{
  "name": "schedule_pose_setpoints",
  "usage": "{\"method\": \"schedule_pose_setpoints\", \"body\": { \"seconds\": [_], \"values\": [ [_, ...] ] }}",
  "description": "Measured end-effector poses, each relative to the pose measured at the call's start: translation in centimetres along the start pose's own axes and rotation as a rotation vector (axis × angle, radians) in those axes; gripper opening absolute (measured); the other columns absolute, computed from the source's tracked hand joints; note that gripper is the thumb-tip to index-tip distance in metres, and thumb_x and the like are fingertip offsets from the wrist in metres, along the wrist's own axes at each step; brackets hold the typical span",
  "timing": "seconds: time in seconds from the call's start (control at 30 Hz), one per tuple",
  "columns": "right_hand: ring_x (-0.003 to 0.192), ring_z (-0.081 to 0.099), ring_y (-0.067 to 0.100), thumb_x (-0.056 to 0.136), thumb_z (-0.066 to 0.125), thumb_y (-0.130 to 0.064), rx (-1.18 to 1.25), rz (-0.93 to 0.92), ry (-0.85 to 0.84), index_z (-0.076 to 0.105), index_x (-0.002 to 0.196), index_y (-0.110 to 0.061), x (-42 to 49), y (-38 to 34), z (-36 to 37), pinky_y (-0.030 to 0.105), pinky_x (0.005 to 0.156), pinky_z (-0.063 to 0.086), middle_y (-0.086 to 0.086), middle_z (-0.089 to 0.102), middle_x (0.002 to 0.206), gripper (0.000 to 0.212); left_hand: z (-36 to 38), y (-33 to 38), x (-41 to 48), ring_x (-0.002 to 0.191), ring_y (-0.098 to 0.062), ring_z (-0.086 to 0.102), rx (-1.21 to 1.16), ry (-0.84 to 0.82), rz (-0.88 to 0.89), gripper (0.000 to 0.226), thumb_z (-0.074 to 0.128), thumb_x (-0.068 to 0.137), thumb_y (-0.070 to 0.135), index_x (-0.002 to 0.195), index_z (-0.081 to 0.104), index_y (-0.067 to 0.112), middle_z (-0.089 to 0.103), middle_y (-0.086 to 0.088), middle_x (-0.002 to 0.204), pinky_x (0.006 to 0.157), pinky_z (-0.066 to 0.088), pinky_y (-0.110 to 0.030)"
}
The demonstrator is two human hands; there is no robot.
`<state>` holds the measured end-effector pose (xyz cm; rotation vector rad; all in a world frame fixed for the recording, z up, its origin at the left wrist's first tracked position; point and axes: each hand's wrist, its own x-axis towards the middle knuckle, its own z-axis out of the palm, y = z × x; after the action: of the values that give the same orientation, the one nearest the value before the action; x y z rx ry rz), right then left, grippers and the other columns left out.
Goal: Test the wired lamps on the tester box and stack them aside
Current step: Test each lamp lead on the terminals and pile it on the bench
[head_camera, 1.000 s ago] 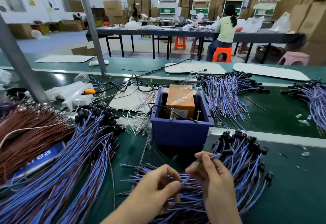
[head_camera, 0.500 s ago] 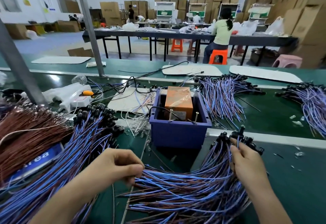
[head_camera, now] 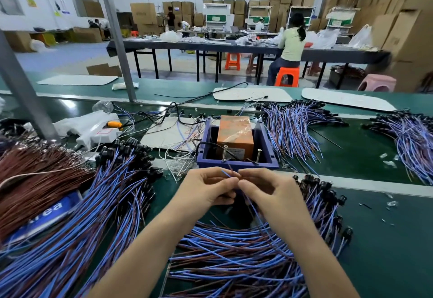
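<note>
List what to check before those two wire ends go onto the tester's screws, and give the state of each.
1. Grip on the leads: ok. The left hand and right hand pinch the wire ends between them.
2. Tips apart: ok. The blue and brown ends fork above the fingers.
3. The contact screws free: ok. Both stand bare at the front of the blue tub.
4. Tips on the screws: not ok. They stop short of the tub.
5. This lamp's head in sight: cannot tell. Its wires run down into the pile.
6. Power to the tester box: cannot tell.
</note>
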<state>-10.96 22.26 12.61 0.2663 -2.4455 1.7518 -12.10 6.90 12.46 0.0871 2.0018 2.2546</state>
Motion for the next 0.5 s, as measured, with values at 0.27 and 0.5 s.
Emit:
{"method": "schedule_pose_setpoints", "body": {
  "seconds": [0.27,0.5],
  "values": [
    [0.048,0.057,0.009,0.085,0.07,-0.012,0.086,0.136,0.169,0.072,0.089,-0.022,0.5,2.4,1.3,0.021,0.049,0.048,-0.002,0.068,0.063,0.011,0.8,-1.5,1.3,0.055,-0.003,0.059,0.039,0.106,-0.02,0.018,0.058,0.091,0.002,0.084,0.071,0.012,0.066,0.003,0.063,0.06,0.055,-0.017],
    [0.064,0.065,0.009,0.082,0.074,-0.014,0.158,0.196,0.215,0.07,0.083,-0.024,1.2,3.2,2.2,0.022,0.056,0.046,-0.002,0.071,0.07,0.011,1.0,-2.0,1.8,0.056,-0.002,0.06,0.039,0.105,-0.006,0.02,0.054,0.094,0.005,0.095,0.07,0.016,0.066,0.005,0.065,0.062,0.056,-0.018]
  ]
}}
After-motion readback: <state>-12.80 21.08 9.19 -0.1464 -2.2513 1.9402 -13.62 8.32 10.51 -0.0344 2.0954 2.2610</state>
